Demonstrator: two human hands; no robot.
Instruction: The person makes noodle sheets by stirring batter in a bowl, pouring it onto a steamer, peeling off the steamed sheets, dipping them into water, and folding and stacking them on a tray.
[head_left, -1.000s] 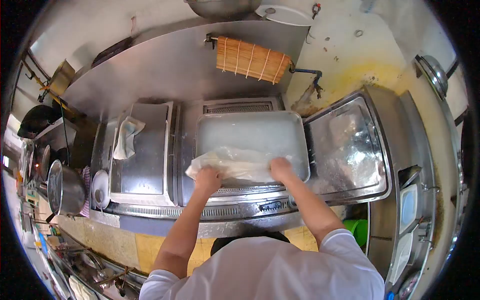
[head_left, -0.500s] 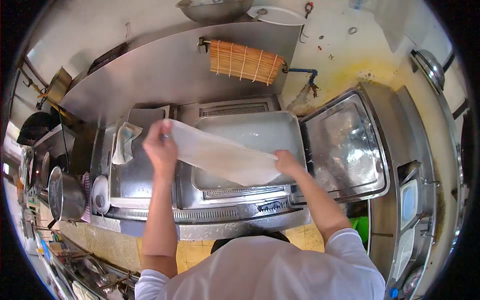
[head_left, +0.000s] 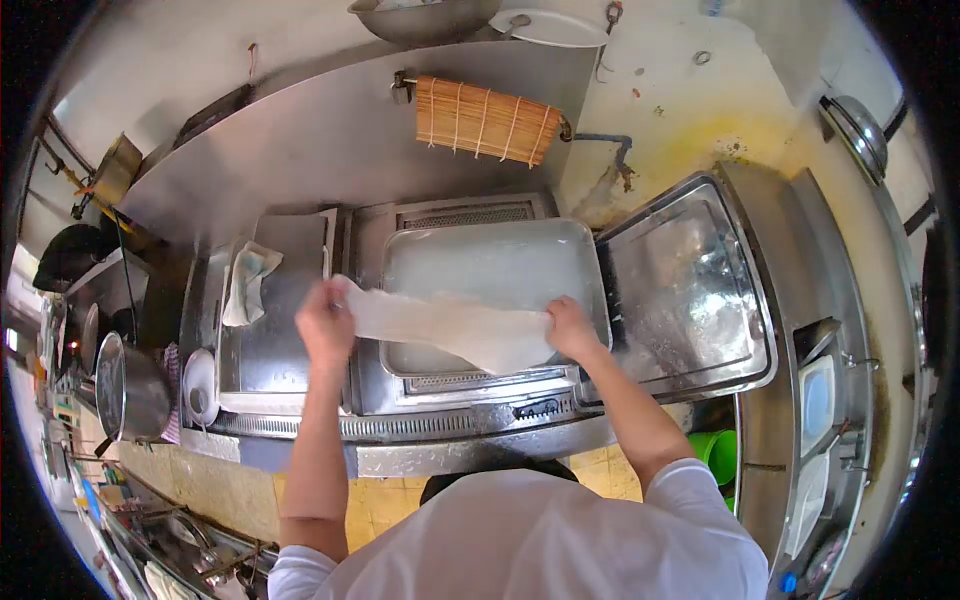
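Observation:
A thin, whitish, limp sheet point(head_left: 470, 330) is stretched between my two hands; whether it is cloth or food I cannot tell. My left hand point(head_left: 326, 322) is closed on its left end, over the left metal surface. At the other end, my right hand point(head_left: 572, 328) pinches the sheet's corner above the right side of a shallow metal tray point(head_left: 490, 255). The sheet sags in the middle and hides the tray's front part. Inside the tray a pale, cloudy layer shows. A thin pale strip stands just above my left fingers, too small to name.
A crumpled whitish cloth point(head_left: 250, 283) lies on the left metal surface point(head_left: 285, 345). To the right leans a large wet metal tray point(head_left: 695, 290). A rolled bamboo mat point(head_left: 487, 120) hangs on the backsplash. A metal pot point(head_left: 130, 390) and a ladle point(head_left: 201, 388) are at left.
My left hand has come down, lowering the sheet's left end from a raised slant to nearly level. My right hand has barely moved and keeps its hold.

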